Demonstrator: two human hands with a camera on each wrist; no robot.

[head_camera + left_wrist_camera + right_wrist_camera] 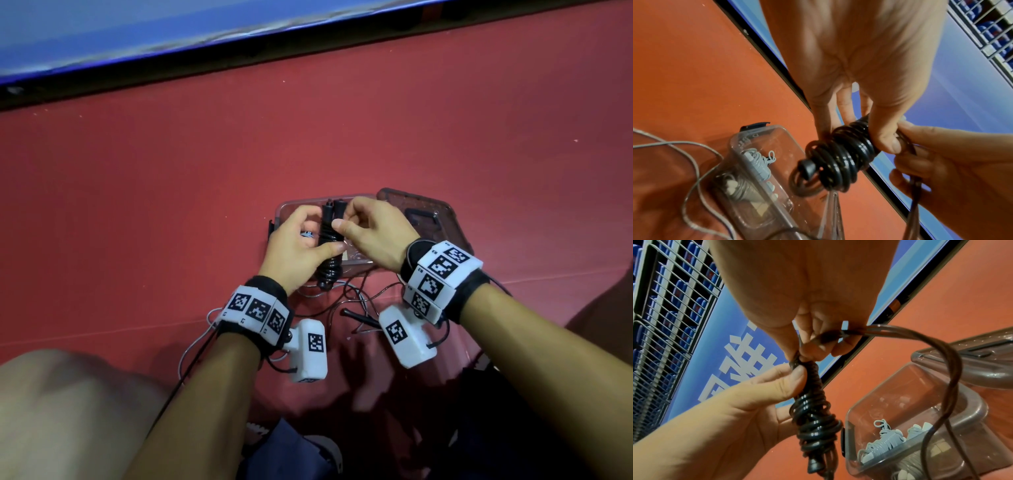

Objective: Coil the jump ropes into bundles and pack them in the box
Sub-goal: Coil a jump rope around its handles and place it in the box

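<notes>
My left hand (301,241) grips a black jump rope bundle (329,246), cord wound in coils round its two handles, held upright above the clear plastic box (284,209). In the left wrist view my thumb presses the coils (840,155). My right hand (368,228) pinches the free end of the black cord (937,344) at the top of the bundle (812,404). The box (892,394) holds grey coiled ropes (885,439), also visible as grey ropes (756,162) through the box wall (748,203).
The box's tinted lid (431,219) lies right of the box on the red floor. Loose grey and dark cords (346,301) and a black handle (359,317) lie before the box. A blue board (171,41) runs along the far edge. My knees frame the bottom.
</notes>
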